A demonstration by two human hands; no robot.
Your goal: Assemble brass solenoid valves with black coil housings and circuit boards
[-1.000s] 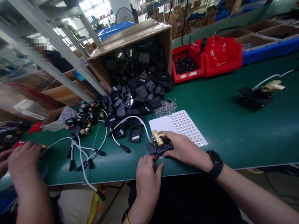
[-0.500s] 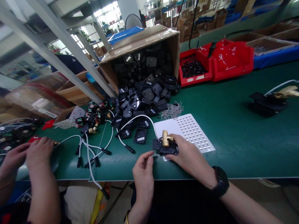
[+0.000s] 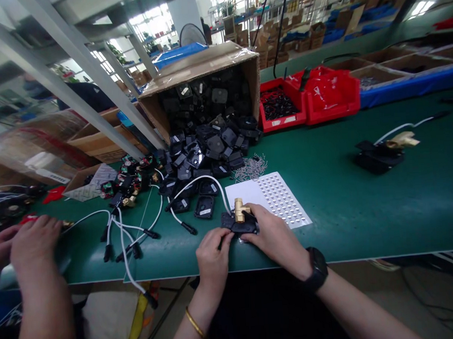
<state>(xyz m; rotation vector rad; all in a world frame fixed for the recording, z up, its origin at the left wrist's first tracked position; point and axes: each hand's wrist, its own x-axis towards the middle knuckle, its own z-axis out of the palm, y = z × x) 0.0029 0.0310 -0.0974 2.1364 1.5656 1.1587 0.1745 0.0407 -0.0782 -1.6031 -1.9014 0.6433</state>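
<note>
1. A white sheet (image 3: 270, 196) with rows of silvery dots lies on a green desk (image 3: 338, 209).
2. At the sheet's near left side is a black housing (image 3: 233, 224) with a brass tee fitting (image 3: 239, 211) and white cable (image 3: 214, 179).
3. The right hand (image 3: 275, 236) has its fingers clamped on the housing's right end.
4. The left hand (image 3: 213, 258) brings its fingertips to the housing's near left edge; whether they grip anything, I cannot tell.
5. Just beyond the sheet lie thin metal pieces (image 3: 251, 167).

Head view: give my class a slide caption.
Right hand holds a black housing topped by a brass fitting, left hand at the housing's edge.
</note>
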